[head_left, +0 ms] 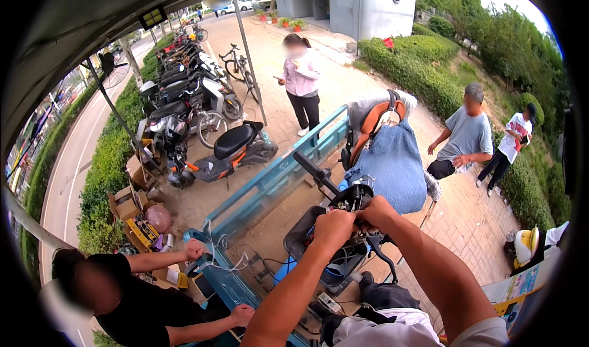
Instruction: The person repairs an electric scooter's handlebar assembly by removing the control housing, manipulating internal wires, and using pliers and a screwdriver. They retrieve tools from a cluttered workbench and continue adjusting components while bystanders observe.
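Both my hands meet over the opened handlebar head [354, 195] of an electric scooter, where thin wires show. My left hand [334, 227] is closed with its fingertips pressed in at the near side of the head. Beside it, my right hand [375, 213] is closed too, its fingers bent down toward the same spot. Whatever they pinch is hidden behind the knuckles. A black handlebar grip [314, 168] points up and left, and a black brake lever [384, 260] hangs below my right hand. Blue cloth [392, 169] covers the scooter's middle, before a brown-and-black seat [377, 117].
The scooter stands by a blue metal cargo-bed rail [270, 175]. At lower left a person in black [141, 292] reaches over that rail. Other people stand or crouch beyond. Cardboard boxes [127, 203], a black-and-orange scooter [233, 151] and several parked two-wheelers line the left.
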{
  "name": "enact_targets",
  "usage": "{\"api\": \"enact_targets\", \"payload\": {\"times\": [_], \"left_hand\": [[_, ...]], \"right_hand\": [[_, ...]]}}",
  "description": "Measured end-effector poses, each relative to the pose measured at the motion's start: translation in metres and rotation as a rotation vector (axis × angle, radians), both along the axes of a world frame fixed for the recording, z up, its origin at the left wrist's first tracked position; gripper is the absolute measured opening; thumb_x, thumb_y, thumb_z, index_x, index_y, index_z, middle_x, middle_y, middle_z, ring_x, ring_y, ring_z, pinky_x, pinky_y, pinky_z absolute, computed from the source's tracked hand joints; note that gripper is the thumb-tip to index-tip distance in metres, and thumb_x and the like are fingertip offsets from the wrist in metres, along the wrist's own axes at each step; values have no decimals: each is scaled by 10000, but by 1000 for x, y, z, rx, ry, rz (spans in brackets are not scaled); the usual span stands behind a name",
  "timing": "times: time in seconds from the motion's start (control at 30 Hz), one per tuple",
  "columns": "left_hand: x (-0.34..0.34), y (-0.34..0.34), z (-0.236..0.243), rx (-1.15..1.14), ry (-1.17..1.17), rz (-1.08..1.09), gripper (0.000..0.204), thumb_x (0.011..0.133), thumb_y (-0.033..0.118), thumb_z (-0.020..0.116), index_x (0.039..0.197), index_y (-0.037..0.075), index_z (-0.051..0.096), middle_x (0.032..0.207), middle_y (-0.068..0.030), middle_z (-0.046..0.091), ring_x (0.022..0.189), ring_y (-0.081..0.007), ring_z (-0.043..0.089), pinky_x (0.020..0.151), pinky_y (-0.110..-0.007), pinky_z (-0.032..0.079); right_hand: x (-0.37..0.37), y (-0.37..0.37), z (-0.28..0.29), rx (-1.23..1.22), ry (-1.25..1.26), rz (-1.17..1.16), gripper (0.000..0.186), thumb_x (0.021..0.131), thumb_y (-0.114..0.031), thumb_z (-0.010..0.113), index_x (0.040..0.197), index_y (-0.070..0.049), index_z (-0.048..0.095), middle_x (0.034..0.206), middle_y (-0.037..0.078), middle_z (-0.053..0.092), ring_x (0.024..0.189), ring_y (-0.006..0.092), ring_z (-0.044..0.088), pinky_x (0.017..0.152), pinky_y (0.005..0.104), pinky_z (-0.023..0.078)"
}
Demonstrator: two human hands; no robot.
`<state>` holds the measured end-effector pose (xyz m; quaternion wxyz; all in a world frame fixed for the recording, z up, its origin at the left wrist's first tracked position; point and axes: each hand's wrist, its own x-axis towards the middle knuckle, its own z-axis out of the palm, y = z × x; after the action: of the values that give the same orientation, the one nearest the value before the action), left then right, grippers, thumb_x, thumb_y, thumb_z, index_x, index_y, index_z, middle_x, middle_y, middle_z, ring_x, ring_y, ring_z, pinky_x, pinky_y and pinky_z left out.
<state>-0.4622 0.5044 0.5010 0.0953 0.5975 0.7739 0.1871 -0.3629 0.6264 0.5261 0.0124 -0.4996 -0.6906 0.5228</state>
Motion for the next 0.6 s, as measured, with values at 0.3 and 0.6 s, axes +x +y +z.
{"api": "enact_targets", "payload": {"times": [0.3,0.6], "left_hand": [[3,0,-6,113,-9,-6,200,786,317,712,835,124,710,761,-76,677,789,-277,673,640,-422,523],[0,1,-17,131,27,14,218,797,333,700,816,115,701,762,-87,673,786,-287,668,635,-426,518]], "right_hand": [[1,11,-5,154,-131,67,206,750,-129,756,680,37,655,555,93,597,452,171,583,391,321,435],[-3,1,-5,-11,-40,16,260,733,-172,789,643,34,657,589,114,633,475,195,619,422,331,486]]}}
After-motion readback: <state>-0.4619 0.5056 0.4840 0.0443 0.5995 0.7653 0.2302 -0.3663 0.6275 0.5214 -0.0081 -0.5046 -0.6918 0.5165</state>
